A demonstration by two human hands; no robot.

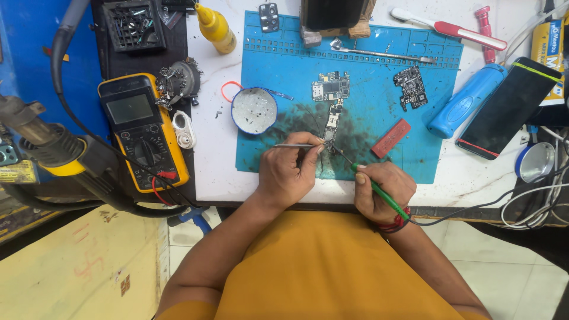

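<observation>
On the blue mat (pixel 284 71), both hands work mid-mat at the circuit board (pixel 332 104).

A white marble-patterned desk (pixel 216 118) stands over a pale tiled floor (pixel 521 278), with a blue wall (pixel 26 47) at far left, evenly lit.

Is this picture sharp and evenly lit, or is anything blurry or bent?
Head view: bright, even light, soft shadows; the circuit board on the blue mat is sharp; the hot-air tool at the left edge looms large and slightly soft, and the edges bow.
</observation>
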